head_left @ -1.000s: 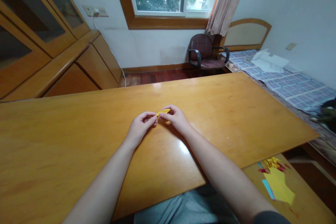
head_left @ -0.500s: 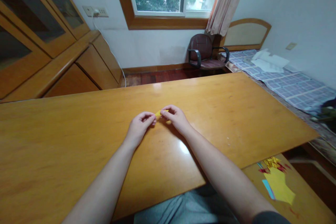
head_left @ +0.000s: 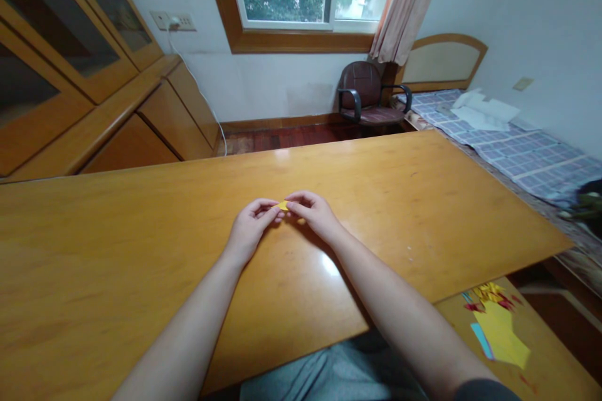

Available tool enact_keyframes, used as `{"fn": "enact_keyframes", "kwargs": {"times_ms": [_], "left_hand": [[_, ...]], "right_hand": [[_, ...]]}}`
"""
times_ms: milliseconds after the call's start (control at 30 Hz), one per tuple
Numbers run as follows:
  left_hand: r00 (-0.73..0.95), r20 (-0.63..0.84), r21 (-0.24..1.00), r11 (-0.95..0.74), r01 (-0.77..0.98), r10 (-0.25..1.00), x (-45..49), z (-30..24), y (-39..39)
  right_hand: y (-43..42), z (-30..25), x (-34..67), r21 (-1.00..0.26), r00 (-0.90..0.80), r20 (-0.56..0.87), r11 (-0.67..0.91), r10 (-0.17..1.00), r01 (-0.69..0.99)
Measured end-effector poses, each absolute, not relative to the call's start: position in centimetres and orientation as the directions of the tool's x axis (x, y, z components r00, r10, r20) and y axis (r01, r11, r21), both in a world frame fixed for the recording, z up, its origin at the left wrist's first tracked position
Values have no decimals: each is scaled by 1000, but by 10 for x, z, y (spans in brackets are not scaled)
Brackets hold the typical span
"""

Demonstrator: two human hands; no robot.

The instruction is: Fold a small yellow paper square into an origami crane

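A small piece of folded yellow paper [head_left: 283, 205] is pinched between my two hands, just above the wooden table [head_left: 188, 244]. My left hand [head_left: 254, 219] grips its left end between thumb and fingers. Thumb and forefinger of my right hand [head_left: 313, 213] close on the right end. The fingertips nearly meet, so most of the paper is covered and its exact shape cannot be made out.
On a lower surface at the right lie yellow paper sheets [head_left: 503, 332], a light blue strip [head_left: 482, 341] and a heap of small yellow folded pieces [head_left: 488, 292] with red bits. Beyond the table stand a chair [head_left: 362, 91], a bed [head_left: 527, 144] and a cabinet [head_left: 141, 119].
My right fingers have shifted slightly left and down along the yellow paper, closer to my left fingertips. Less of the paper shows on the right side.
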State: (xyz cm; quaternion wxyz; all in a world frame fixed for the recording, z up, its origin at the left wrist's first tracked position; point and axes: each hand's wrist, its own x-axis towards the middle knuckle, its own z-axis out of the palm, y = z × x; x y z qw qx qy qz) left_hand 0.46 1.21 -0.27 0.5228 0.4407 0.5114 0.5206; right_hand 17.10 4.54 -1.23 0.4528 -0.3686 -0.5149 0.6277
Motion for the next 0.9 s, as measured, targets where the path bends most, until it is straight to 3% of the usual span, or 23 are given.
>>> {"fn": "enact_keyframes", "kwargs": {"times_ms": [900], "left_hand": [[-2, -38, 994, 38, -99, 999, 2, -7, 12]], "right_hand": [[37, -7, 170, -987, -380, 115, 64, 918, -145]]}}
